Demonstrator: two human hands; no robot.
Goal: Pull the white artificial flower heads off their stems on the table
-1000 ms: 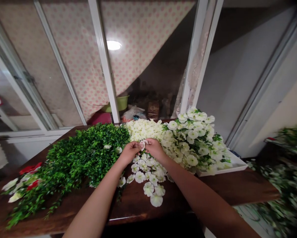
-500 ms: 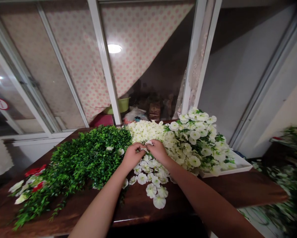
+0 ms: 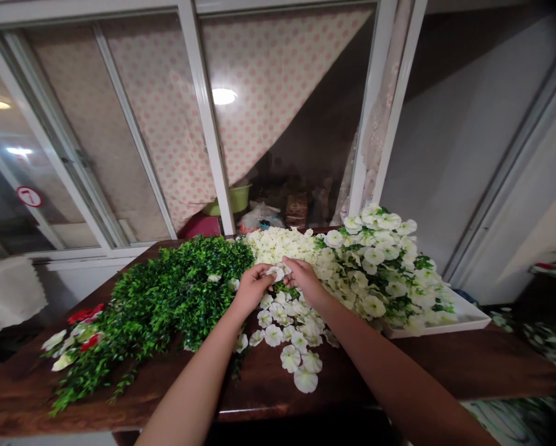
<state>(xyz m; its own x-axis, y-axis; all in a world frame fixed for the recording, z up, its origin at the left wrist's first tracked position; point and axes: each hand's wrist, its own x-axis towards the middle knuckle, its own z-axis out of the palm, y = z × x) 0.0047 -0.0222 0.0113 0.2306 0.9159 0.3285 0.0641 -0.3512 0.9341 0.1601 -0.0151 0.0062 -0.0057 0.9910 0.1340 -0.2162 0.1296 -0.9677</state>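
Observation:
My left hand [image 3: 250, 288] and my right hand [image 3: 305, 279] meet over the middle of a dark wooden table [image 3: 268, 384]. Together they pinch one small white artificial flower [image 3: 274, 272] between their fingertips. Just below the hands hangs a strand of white flowers [image 3: 292, 341] that trails toward the table's front edge. Behind the hands lies a heap of loose cream flower heads [image 3: 278, 243]. Both hands have their fingers closed round the flower.
A mass of green artificial foliage [image 3: 161, 303] covers the table's left half, with red and white flowers [image 3: 75, 334] at its far left end. A white tray [image 3: 463, 321] heaped with white flowers and leaves sits at the right. Sliding windows stand behind the table.
The view has shifted slightly, so everything sits a little to the right and lower. Both hands stay together on the white flower, with the fingers working it slightly.

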